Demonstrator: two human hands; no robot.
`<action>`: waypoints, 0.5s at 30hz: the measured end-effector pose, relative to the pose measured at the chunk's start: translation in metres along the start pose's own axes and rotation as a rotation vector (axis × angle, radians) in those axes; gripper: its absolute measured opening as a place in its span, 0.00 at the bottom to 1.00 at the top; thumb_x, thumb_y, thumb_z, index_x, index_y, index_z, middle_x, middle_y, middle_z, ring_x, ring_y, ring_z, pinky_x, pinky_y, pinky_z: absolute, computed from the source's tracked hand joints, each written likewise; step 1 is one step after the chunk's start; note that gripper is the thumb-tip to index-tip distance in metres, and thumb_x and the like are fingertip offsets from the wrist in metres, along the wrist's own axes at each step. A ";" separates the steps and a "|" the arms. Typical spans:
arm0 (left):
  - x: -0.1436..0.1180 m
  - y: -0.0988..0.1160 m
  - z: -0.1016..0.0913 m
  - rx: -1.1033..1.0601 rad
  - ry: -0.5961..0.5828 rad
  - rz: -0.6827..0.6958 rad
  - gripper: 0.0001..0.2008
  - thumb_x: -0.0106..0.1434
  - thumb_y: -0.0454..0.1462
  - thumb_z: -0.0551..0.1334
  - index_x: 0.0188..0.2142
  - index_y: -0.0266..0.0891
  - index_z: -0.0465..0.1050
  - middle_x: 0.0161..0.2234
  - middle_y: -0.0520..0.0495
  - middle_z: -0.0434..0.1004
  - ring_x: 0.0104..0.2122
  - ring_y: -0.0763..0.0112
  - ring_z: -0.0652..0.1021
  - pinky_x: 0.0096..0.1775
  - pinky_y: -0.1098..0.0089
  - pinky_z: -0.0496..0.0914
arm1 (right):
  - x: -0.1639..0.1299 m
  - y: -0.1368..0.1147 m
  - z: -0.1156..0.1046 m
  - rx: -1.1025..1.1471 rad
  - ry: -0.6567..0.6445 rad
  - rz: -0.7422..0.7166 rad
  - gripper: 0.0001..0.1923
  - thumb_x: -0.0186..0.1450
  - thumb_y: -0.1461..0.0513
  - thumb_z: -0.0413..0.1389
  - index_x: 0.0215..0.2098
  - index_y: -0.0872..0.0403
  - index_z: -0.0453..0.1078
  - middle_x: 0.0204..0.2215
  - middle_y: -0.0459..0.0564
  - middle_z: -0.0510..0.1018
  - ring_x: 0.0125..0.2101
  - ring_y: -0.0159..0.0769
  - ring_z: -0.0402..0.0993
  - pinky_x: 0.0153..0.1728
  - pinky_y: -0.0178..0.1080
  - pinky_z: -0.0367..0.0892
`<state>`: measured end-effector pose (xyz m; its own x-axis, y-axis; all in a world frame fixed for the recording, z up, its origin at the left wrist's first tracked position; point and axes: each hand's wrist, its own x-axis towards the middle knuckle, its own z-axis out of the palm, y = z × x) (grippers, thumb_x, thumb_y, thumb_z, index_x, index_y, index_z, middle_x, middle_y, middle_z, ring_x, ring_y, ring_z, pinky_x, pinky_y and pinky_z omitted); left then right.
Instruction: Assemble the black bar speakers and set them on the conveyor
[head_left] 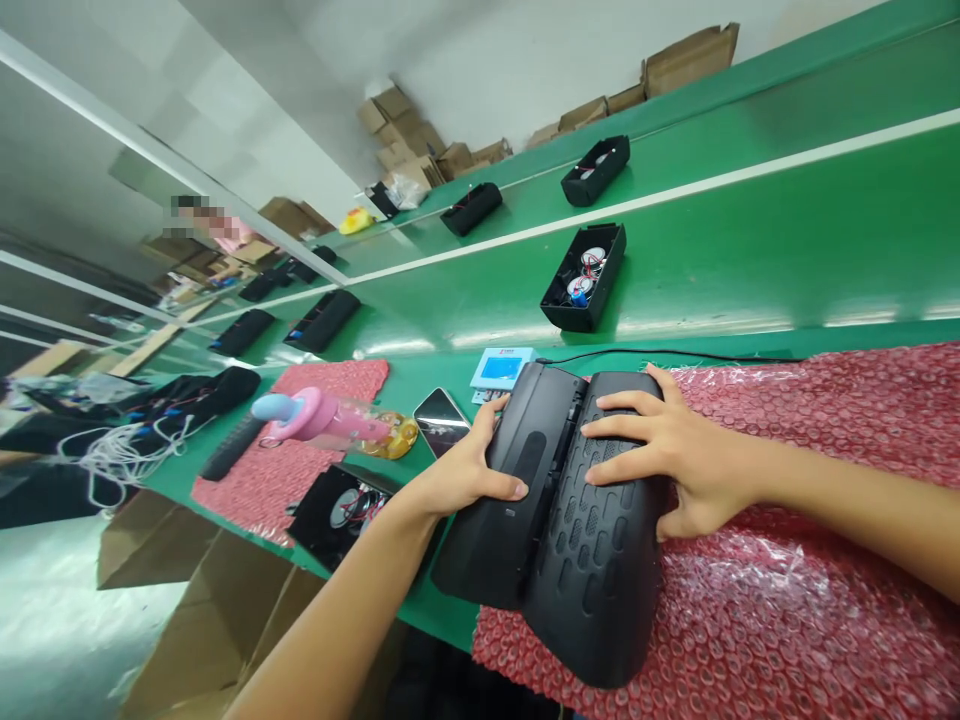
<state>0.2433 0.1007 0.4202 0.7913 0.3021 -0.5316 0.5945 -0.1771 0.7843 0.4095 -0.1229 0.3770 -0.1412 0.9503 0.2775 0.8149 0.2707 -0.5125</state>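
I see a smooth black speaker shell (495, 540) beside a bumpy black shell (600, 575), partly over red bubble wrap (780, 620). The left hand (466, 465) rests on the smooth one, thumb and fingers apart; the right hand (682, 450) spreads over the bumps. They look light, stiff, maybe slippery: hold outer edges

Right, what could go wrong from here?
1. Slip: left hand and right hand are on the black casing, whose lower end sits near the table's front edge; it might drop.
2. Bump: the blue device is right by the casing's top end; a shift might knock it or catch the black cable.
3. Spill: if the bottle leaks, the nearby phone could get wet.
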 end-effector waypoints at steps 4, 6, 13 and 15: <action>0.000 0.000 -0.002 0.022 -0.013 -0.040 0.54 0.40 0.35 0.70 0.61 0.45 0.38 0.55 0.41 0.58 0.48 0.56 0.71 0.47 0.58 0.69 | 0.000 -0.001 0.002 0.030 0.027 0.029 0.36 0.42 0.58 0.63 0.51 0.42 0.68 0.58 0.50 0.65 0.59 0.57 0.51 0.51 0.69 0.21; 0.000 0.000 -0.003 -0.006 -0.026 -0.046 0.54 0.40 0.36 0.70 0.61 0.46 0.37 0.55 0.41 0.58 0.47 0.56 0.71 0.46 0.58 0.69 | -0.001 -0.001 0.004 0.038 0.037 0.031 0.35 0.42 0.59 0.61 0.51 0.42 0.68 0.58 0.50 0.65 0.59 0.57 0.51 0.52 0.67 0.21; 0.002 -0.003 -0.006 -0.076 -0.055 -0.042 0.53 0.41 0.36 0.70 0.60 0.46 0.38 0.52 0.43 0.64 0.46 0.57 0.73 0.44 0.60 0.71 | -0.001 0.000 0.008 0.034 0.071 0.014 0.34 0.43 0.59 0.58 0.51 0.42 0.68 0.58 0.49 0.64 0.59 0.54 0.50 0.53 0.64 0.20; 0.002 -0.002 -0.006 -0.080 -0.050 -0.043 0.53 0.40 0.35 0.70 0.60 0.46 0.38 0.52 0.43 0.64 0.46 0.57 0.73 0.45 0.60 0.70 | -0.001 0.000 0.008 0.031 0.070 0.013 0.34 0.44 0.59 0.58 0.51 0.42 0.68 0.58 0.49 0.64 0.59 0.55 0.50 0.53 0.64 0.20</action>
<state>0.2425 0.1070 0.4191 0.7723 0.2605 -0.5794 0.6167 -0.0887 0.7822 0.4054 -0.1227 0.3696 -0.0905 0.9408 0.3265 0.7983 0.2646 -0.5411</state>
